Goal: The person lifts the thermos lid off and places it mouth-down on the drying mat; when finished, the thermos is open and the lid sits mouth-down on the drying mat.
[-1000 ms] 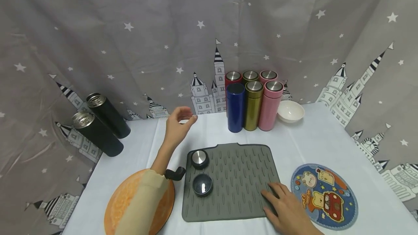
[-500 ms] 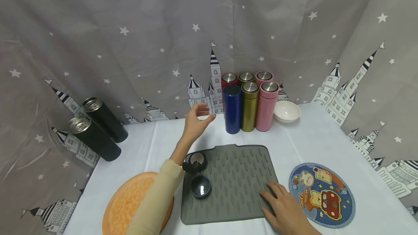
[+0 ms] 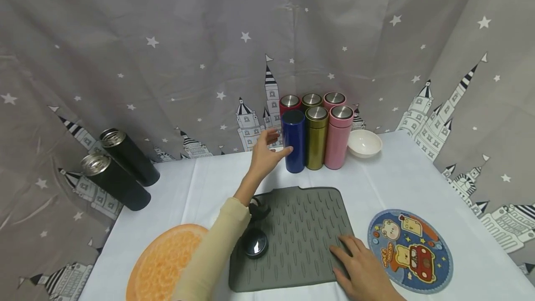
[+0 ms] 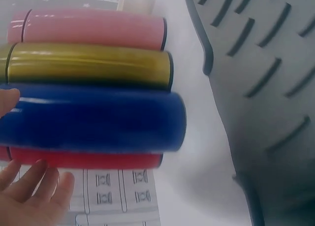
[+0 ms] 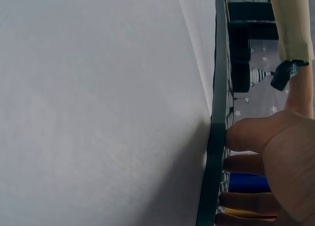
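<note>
My left hand [image 3: 267, 154] is at the left side of a blue thermos bottle [image 3: 295, 131], thumb and fingers spread apart. In the left wrist view the thumb shows above the blue bottle [image 4: 103, 120] and the fingers [image 4: 34, 184] below it, not closed round it. A gold bottle [image 3: 316, 145] and a pink bottle [image 3: 337, 145] stand beside it, with a red bottle [image 3: 288, 102] and others behind. My right hand [image 3: 361, 266] rests with spread fingers on the right edge of a grey ridged mat [image 3: 301, 240].
Two dark lids lie at the mat's left: one lid [image 3: 254, 243] in sight, the other partly behind the left wrist. Two lidless black bottles [image 3: 121, 182] stand far left. An orange round mat [image 3: 167, 264], a blue cartoon mat [image 3: 411, 251] and a white bowl [image 3: 365, 144] flank the mat.
My left hand has moved rightward from over the table to the blue bottle, its thumb and fingers still apart. The right hand stays on the mat's edge.
</note>
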### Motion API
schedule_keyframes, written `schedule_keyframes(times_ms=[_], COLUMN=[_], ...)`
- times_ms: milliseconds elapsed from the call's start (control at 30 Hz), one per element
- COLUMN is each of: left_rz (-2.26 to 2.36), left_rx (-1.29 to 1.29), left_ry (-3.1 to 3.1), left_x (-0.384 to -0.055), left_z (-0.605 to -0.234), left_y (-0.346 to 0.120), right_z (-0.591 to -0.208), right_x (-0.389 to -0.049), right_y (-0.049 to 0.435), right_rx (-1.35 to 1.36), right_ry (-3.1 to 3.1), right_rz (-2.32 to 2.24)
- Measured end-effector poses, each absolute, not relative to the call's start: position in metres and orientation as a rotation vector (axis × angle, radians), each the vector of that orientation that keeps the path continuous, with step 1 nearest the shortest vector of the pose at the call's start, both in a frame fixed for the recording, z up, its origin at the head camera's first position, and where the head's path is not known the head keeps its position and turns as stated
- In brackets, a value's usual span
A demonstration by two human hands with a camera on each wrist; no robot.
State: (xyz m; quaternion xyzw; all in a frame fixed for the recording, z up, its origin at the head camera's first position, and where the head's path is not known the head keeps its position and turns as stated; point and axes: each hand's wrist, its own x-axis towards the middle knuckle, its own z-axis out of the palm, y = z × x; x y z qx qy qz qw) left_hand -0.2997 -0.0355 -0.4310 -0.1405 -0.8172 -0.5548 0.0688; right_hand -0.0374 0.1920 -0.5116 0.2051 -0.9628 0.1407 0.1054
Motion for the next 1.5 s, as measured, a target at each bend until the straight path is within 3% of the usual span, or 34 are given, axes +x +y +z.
schedule_keyframes(times_ms=[867,1500], left_rz=[-1.507,-1.666], left_rx=[-0.357,-0.552], left_ry=[-2.457,-2.400], left_x=[-0.310,-0.298], left_z=[-0.444,-0.456], left_y=[-0.004,-0.004], right_z=[-0.517,-0.514], right_x=[-0.036,-0.036], right_y=[0.192,0.192], right_rx=[0.596,0.553], right_ry=[-2.802,-2.860], right_rz=[0.404,0.433])
